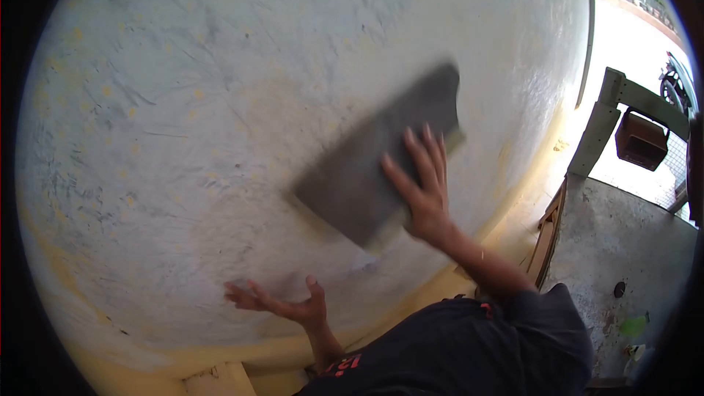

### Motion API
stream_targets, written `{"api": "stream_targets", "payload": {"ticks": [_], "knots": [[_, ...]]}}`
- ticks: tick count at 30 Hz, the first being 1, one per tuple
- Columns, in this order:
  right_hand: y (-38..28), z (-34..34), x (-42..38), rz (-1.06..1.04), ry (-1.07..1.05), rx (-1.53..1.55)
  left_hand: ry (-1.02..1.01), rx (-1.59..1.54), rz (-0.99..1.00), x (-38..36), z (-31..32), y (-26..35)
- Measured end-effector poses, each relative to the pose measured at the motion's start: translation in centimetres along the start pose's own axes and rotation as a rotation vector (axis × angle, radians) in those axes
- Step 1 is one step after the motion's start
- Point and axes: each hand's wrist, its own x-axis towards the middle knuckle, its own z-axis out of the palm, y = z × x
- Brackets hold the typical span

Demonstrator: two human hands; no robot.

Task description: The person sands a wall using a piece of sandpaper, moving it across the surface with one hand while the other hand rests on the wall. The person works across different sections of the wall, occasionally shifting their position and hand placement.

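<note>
A dark grey sheet [352, 169], roughly rectangular and slightly blurred, lies against the pale, scuffed wall [183, 103]. My right hand [425, 183] presses on the face of the sheet near its right side, with the fingers spread and pointing up. Lower left, my left hand [282, 306] is apart from the sheet, its fingers spread in front of the wall and nothing in it.
At the right stands a grey table [616, 242] with a small round dark object [620, 290] on it. Beyond are a brown box with a handle [642, 139], a greenish frame [598, 139] and a motorcycle [673, 86] outside.
</note>
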Motion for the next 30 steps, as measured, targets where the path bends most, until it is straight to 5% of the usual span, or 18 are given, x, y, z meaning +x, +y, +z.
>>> {"api": "stream_targets", "payload": {"ticks": [5,10,18,22,25,30], "knots": [[-2.3,-1.7,10.2,-0.068,0.047,-0.037,-0.001,0.128,-0.024,0.1,0.6,-0.6],[0.9,1.3,-6.4,-0.002,-0.08,-0.013,0.045,0.194,-0.059,0.1,1.4,-0.1],[-4.2,-2.2,11.2,-0.05,0.019,-0.16,0.016,0.182,-0.046,0.0,1.2,-0.6],[-0.7,0.2,-1.3,-0.099,-0.007,-0.082,-0.011,0.153,-0.098,-0.1,0.5,-0.3],[-0.5,1.6,-3.0,-0.127,-0.017,0.009,-0.022,0.157,-0.059,0.2,0.9,-0.3],[-7.1,-0.3,12.3,-0.203,0.07,-0.203,-0.001,0.167,-0.046,-0.1,1.3,-0.4]]}}
